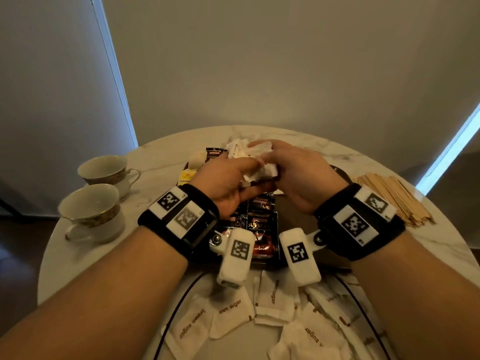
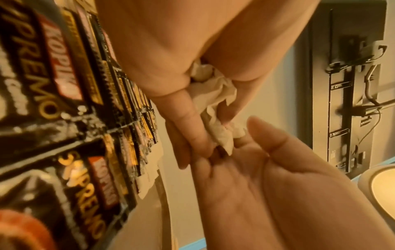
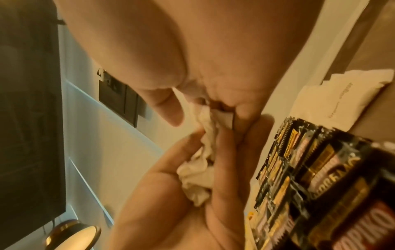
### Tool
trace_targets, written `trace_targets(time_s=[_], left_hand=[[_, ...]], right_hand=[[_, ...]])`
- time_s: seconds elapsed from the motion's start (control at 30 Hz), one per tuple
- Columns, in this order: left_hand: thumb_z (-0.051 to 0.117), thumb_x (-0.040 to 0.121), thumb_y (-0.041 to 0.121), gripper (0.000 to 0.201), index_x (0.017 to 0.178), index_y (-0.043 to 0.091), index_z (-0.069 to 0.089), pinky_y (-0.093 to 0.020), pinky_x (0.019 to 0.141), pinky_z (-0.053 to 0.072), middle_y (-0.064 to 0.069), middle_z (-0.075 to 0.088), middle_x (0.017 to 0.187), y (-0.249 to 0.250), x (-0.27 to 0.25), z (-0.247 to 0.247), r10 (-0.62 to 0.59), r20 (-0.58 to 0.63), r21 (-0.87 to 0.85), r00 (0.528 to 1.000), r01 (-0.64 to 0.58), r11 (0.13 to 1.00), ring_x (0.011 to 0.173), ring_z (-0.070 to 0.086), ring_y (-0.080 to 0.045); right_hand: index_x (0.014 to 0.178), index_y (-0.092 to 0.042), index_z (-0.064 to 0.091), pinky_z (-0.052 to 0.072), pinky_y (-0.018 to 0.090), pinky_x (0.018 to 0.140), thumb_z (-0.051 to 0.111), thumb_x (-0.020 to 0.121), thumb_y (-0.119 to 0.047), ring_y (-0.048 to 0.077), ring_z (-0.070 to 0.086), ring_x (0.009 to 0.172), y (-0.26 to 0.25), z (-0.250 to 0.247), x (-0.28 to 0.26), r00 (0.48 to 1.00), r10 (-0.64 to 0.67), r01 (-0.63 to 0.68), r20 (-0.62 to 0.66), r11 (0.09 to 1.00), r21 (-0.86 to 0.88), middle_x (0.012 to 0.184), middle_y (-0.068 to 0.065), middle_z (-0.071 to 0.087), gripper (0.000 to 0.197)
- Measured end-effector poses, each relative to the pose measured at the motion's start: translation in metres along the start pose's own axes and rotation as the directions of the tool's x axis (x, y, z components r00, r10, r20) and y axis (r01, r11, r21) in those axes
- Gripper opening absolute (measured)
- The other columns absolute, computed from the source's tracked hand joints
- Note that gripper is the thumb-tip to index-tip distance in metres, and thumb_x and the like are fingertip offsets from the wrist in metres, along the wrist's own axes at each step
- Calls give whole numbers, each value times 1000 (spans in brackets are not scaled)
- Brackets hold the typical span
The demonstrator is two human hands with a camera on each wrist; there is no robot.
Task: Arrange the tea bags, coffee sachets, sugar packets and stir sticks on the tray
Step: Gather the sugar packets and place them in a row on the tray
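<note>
Both hands meet above the dark tray [image 1: 296,219], holding one crumpled bunch of white sugar packets [image 1: 259,166]. My right hand [image 1: 298,175] wraps the bunch [image 3: 196,177] in its palm. My left hand [image 1: 228,183] grips the other end with its fingertips, palm turned up [image 2: 245,177]. Black coffee sachets [image 1: 259,227] lie in rows on the tray under the hands. Tea bags [image 1: 193,166] lie at the tray's far left. More white packets [image 1: 235,146] sit at its far edge. Wooden stir sticks [image 1: 392,201] are heaped on the table to the right.
Two teacups [image 1: 104,167] [image 1: 91,211] stand on saucers at the left of the round marble table [image 1: 161,157]. Several brown sugar packets [image 1: 272,302] are scattered along the near edge. A wall rises just behind the table.
</note>
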State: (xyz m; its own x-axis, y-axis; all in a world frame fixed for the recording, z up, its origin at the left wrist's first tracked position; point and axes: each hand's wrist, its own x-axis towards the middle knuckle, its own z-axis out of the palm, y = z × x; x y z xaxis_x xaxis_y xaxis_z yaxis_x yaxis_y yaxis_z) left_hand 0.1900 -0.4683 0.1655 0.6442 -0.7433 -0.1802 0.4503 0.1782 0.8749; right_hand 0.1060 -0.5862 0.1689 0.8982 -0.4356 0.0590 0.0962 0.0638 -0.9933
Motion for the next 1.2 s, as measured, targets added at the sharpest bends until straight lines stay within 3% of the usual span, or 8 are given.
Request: trace_targets(time_s=[0.13,0.27,0.43,0.6,0.77,0.97,1.07,1.2], left_hand=[[70,96,10,38,133,14,62,-31,58,62,-15,75,116,-1,6,-9,-21,-47,58,999,24,998,93,78,-30],[64,98,9,33,130,14,62,-30,58,61,-11,79,106,-2,5,-12,39,-39,84,999,-35,996,83,78,-24],[62,98,4,31,128,10,58,-33,54,62,-15,78,104,-1,3,-16,60,-89,39,994,-56,998,82,79,-33],[61,96,-2,21,112,10,56,-33,52,61,-19,69,110,6,2,-16,94,-178,-42,979,-103,994,70,78,-29],[59,97,-4,21,109,13,58,-38,61,65,-16,71,108,3,4,-16,122,-212,-37,970,-133,990,82,78,-31],[70,96,31,40,128,8,64,-37,66,64,-13,78,109,-1,2,-13,25,-27,26,999,-24,999,95,78,-31],[77,88,16,46,132,10,62,-35,72,63,-10,78,113,-7,1,-16,76,46,171,996,-83,982,99,77,-27],[73,88,-3,46,131,6,60,-37,69,63,-15,77,113,-6,7,-22,88,-46,147,995,-80,986,95,78,-31]], right_hand=[[136,-8,58,57,39,98,46,97,11,28,69,116,7,-12,-4,996,5,-8,85,999,42,125,13,71,45],[123,-7,64,62,28,76,57,95,9,25,74,99,10,-17,-4,998,-57,58,-9,997,60,111,11,76,33],[110,-5,66,60,21,61,70,84,7,22,74,82,10,-21,-4,989,-54,71,-134,990,122,98,12,76,29],[110,-6,63,60,20,60,70,82,3,23,76,84,12,-26,-5,990,-19,58,-141,958,281,101,15,77,30],[105,-10,64,57,16,57,68,78,-3,18,75,74,4,-30,-8,995,-36,69,-91,921,383,99,13,76,28],[110,-5,67,57,18,54,75,73,-4,22,75,78,12,-30,-8,999,17,-8,-46,984,177,99,14,77,38],[112,-5,67,58,19,59,75,75,-7,19,75,78,13,-30,-8,999,39,-36,-21,989,146,97,11,77,38],[109,-3,68,61,21,62,65,93,-3,19,75,77,12,-28,-7,994,96,-82,-55,974,209,103,16,76,16]])
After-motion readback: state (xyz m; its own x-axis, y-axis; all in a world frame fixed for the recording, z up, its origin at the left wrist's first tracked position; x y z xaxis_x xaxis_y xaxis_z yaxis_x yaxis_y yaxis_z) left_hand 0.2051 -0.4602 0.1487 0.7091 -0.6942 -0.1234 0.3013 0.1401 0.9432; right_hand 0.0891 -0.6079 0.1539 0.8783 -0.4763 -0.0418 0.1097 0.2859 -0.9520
